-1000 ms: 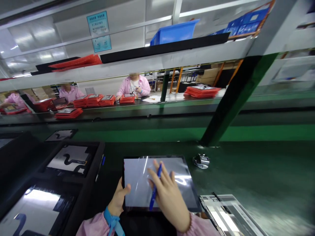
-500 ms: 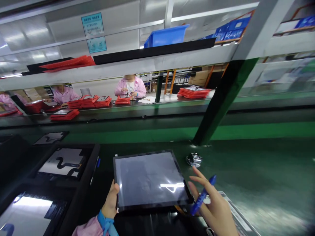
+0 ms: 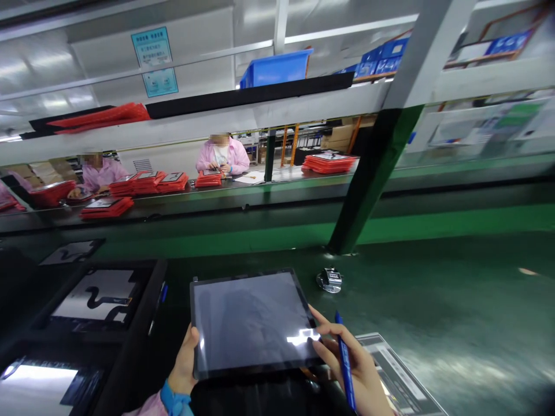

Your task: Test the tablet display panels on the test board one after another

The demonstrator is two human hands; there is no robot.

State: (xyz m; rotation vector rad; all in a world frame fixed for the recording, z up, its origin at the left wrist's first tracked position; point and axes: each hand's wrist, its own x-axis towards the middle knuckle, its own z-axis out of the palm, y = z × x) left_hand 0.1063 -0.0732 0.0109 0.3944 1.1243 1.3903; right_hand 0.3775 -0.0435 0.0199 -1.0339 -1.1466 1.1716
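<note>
My left hand [image 3: 184, 363] grips a black-framed tablet screen [image 3: 249, 323] by its left edge, with the thumb on the front. The screen is tilted toward me, and its dark grey face reflects a bright light near the lower right. At the right edge, the fingers of my right hand [image 3: 366, 375] touch the screen's frame. A blue pen [image 3: 346, 367] is tucked among those same fingers, pointing up. Below the screen lies a dark, shiny surface whose details I cannot make out.
Black foam trays [image 3: 143, 323] with screen panels [image 3: 97, 297] lie at left. A metal tally counter [image 3: 330, 279] stands on the green bench [image 3: 455, 300]. A framed flat panel [image 3: 403, 375] lies at right. Beyond a slanted post [image 3: 368, 179], people work beside red stacks [image 3: 328, 164].
My right hand has moved left and its fingers now meet the screen's right edge. The pen has turned more upright. The whole view has shifted slightly.
</note>
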